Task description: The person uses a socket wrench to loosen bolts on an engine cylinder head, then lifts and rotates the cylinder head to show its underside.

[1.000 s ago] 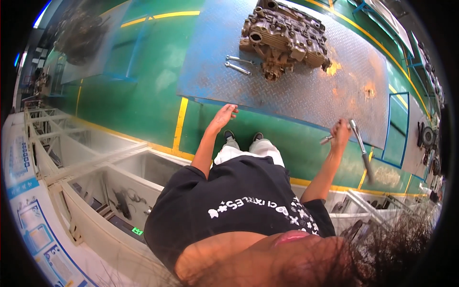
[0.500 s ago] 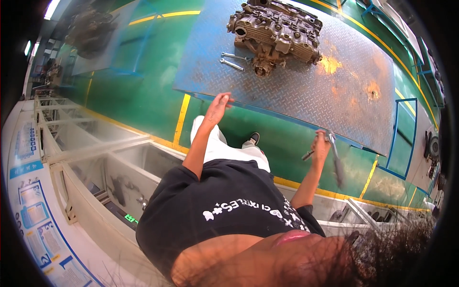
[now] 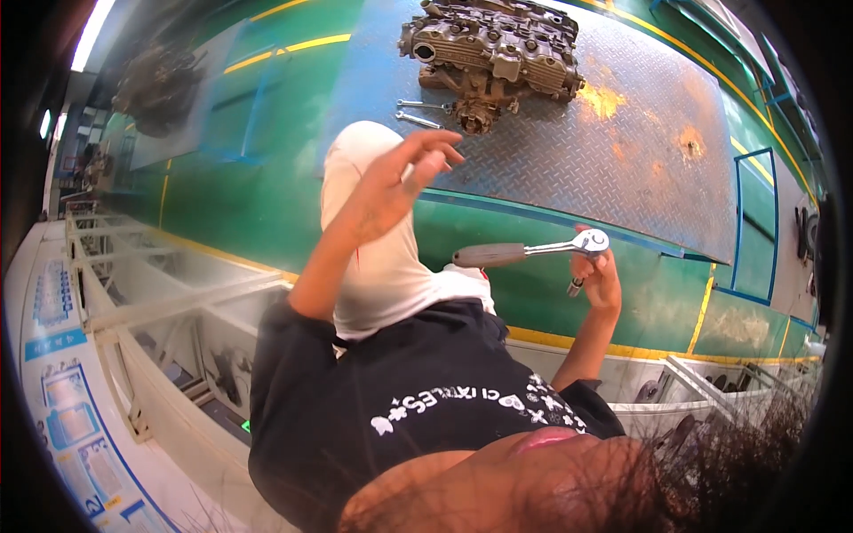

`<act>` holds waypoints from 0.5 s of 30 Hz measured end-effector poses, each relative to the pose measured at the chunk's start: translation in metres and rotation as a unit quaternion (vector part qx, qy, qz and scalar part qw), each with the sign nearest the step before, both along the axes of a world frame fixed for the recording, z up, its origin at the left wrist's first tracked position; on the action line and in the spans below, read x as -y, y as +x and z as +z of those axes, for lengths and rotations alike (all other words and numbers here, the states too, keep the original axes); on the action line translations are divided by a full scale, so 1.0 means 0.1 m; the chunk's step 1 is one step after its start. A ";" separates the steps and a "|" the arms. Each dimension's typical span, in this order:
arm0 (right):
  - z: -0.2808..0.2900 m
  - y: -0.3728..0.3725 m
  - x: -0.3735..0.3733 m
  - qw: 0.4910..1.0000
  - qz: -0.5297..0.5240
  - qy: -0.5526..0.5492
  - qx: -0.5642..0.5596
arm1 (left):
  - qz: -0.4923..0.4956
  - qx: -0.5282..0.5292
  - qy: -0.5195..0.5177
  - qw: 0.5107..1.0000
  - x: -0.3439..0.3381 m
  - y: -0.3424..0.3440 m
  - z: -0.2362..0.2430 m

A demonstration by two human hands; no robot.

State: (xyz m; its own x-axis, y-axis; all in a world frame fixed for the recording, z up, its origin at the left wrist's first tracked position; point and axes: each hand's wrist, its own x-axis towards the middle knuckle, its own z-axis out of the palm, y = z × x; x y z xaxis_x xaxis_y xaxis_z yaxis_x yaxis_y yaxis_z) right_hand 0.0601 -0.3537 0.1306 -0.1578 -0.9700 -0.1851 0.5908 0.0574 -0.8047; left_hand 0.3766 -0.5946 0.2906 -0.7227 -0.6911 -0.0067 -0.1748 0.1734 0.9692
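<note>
Green floor (image 3: pixel 275 195); pale bin (image 3: pixel 182 435) holding dark items (image 3: pixel 233 373); right hand (image 3: pixel 601 280): ratchet (image 3: pixel 511 254)

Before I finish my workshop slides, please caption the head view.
The right hand grips a ratchet wrench beside a metal table bearing an engine and two spanners.

Mechanical workshop: grimy engine (image 3: pixel 502 53) on metal desk (image 3: pixel 613 160) with ridged, rust-stained top; two wrenches (image 3: pixel 418 120) lying beside engine, ratchet (image 3: pixel 538 250) in right hand (image 3: pixel 604 280); green floor (image 3: pixel 284 186) marked with yellow lines (image 3: pixel 313 43); at left, dark blurred lump (image 3: pixel 160 89), seemingly second engine, on another desk (image 3: pixel 213 75); pale open bins (image 3: pixel 178 309) behind person with dark parts (image 3: pixel 229 366) inside
</note>
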 end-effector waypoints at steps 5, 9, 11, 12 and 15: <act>0.13 0.45 0.21 0.957 -0.125 0.097 -0.242 | 0.024 -0.106 0.168 0.980 -0.09 -0.38 -0.82; 0.15 0.70 0.46 0.933 -0.359 -0.015 -0.032 | 0.140 -0.117 0.219 0.959 -0.42 -1.29 -1.69; 0.30 0.74 0.63 0.929 -0.365 -0.013 -0.063 | 0.024 -0.130 0.451 0.883 -0.33 -1.65 -1.47; 0.30 0.72 0.72 0.933 -0.340 -0.050 -0.103 | -0.023 -0.161 0.478 0.863 -0.19 -1.82 -1.32; 0.37 0.65 1.12 0.927 -0.336 -0.050 -0.162 | -0.105 -0.202 0.424 0.877 0.33 -2.35 -0.92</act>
